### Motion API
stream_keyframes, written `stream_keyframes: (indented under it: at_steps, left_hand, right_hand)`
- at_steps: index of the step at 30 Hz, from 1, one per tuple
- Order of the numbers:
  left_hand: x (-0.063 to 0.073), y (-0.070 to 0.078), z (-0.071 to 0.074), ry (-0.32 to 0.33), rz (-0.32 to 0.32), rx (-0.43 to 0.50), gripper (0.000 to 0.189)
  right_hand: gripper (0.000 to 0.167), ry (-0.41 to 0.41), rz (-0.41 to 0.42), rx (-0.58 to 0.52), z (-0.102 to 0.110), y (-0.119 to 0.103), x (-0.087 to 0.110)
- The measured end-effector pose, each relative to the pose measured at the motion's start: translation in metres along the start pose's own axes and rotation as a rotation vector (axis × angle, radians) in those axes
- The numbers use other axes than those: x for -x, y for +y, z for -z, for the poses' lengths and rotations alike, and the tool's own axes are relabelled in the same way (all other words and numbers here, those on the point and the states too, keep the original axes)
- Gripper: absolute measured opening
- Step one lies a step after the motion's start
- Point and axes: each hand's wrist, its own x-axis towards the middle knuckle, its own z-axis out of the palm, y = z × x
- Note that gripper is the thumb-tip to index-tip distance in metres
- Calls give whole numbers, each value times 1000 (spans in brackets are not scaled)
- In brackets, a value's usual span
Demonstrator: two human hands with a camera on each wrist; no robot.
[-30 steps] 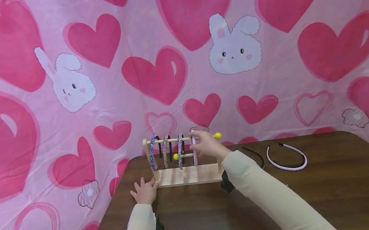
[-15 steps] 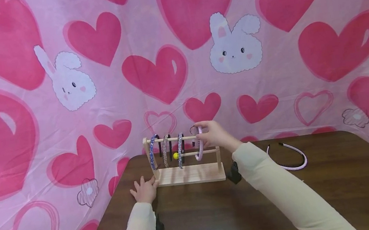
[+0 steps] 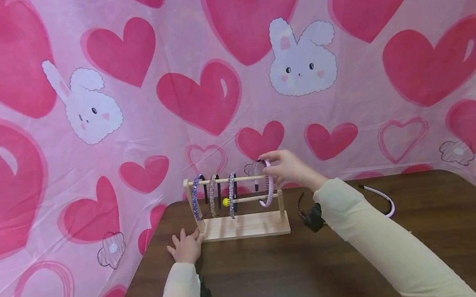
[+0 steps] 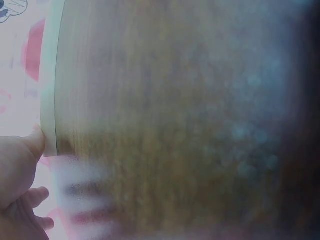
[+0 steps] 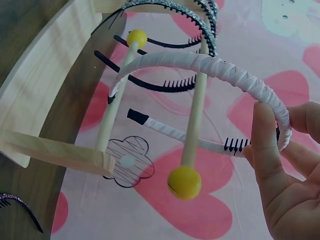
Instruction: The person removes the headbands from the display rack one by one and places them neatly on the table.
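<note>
A pink ribbon-wrapped headband [image 3: 269, 187] is pinched between the thumb and fingers of my right hand [image 3: 291, 167]. In the right wrist view the headband [image 5: 200, 62] straddles the upper rod [image 5: 196, 120] near its yellow end ball [image 5: 184, 182], its two arms on either side. My left hand [image 3: 186, 248] lies on the table with fingers spread, touching the left end of the wooden stand [image 3: 244, 227]. In the left wrist view the left thumb [image 4: 35, 142] meets the pale base edge [image 4: 50, 85]. Blue [image 3: 196, 201], brownish [image 3: 213, 197] and silvery [image 3: 232, 197] glittery headbands hang on the upper rod.
A dark headband [image 3: 301, 205] lies right of the stand, partly behind the right wrist's camera. Farther right, another pink headband [image 3: 387, 201] is partly covered by the sleeve. The stand's lower rod [image 3: 249, 199] has a yellow ball [image 3: 226, 202]. A pink heart-print cloth [image 3: 191, 34] hangs behind the table.
My right hand has moved right and slightly up, bringing the pink headband along the upper rod to its right end. The left hand has stayed at the stand's left end.
</note>
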Motion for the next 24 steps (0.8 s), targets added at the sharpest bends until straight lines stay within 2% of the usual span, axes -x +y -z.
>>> stream_keyframes:
  at_steps: [8, 16, 24]
  left_hand:
    - [-1, -1, -1, -4, 2, -4, 42]
    - [-2, -2, -3, -10, 10, 12, 42]
    - [-2, -3, -4, -2, -1, 9, 42]
  right_hand:
    - [46, 6, 26, -27, 15, -2, 8]
    - [45, 45, 0, 10, 33, -3, 17]
    - [47, 82, -2, 1, 51, 5, 22]
